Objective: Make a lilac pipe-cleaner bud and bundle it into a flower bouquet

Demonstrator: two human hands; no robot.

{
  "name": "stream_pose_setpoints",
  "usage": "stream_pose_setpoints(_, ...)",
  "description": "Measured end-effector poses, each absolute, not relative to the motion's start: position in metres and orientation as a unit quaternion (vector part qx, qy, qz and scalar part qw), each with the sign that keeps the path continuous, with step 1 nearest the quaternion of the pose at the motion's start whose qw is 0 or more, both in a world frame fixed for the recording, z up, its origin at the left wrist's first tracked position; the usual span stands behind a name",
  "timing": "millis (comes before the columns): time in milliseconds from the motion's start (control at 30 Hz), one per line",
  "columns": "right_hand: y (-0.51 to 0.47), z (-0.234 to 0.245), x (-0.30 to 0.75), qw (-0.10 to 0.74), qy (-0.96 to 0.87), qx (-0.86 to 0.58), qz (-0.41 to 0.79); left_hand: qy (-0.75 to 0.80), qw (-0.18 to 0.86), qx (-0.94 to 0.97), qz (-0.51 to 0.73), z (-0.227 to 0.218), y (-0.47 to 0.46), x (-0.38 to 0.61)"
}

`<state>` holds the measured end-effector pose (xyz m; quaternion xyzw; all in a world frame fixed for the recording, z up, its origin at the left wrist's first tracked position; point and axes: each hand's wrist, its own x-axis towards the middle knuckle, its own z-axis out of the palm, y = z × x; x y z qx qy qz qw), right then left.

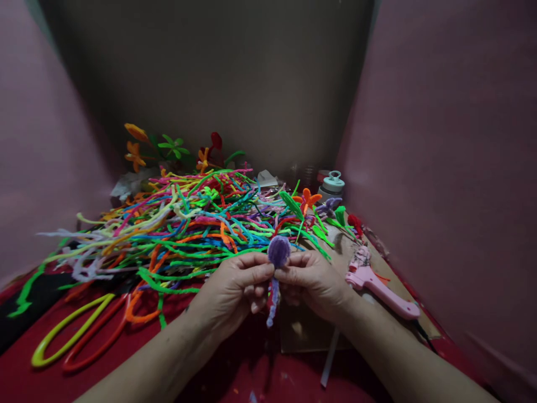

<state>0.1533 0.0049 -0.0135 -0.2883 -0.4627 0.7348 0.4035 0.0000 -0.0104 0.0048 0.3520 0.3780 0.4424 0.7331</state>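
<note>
The purple piece point(279, 251) is pinched from both sides by the left hand point(235, 281) and right hand point(312, 281), fingers closed, presumably so it is steadied.

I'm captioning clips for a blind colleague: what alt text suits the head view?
A person's left hand and right hand pinch a fuzzy purple piece with a dangling tail, over a red tabletop. Behind lies a tangled heap of colourful fuzzy stems; at right, a pink glue gun rests on cardboard.
</note>
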Motion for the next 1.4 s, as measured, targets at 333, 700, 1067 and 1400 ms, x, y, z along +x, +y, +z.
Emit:
stream_pose_setpoints(333,0.005,-0.014,0.155,0.381,-0.480,-0.269,0.743,0.362,0.745,0.360,0.430,0.001,-0.009,-0.001)
stream_pose_setpoints(700,0.003,-0.008,0.154,0.406,-0.442,-0.274,0.751,0.298,0.774,0.370,0.419,0.007,-0.008,-0.003)
stream_pose_setpoints(1067,0.007,-0.014,0.158,0.367,-0.487,-0.259,0.749,0.340,0.755,0.382,0.411,-0.002,-0.005,-0.002)
stream_pose_setpoints(1400,0.007,-0.005,0.156,0.348,-0.529,-0.317,0.706,0.368,0.755,0.402,0.365,0.007,-0.005,-0.007)
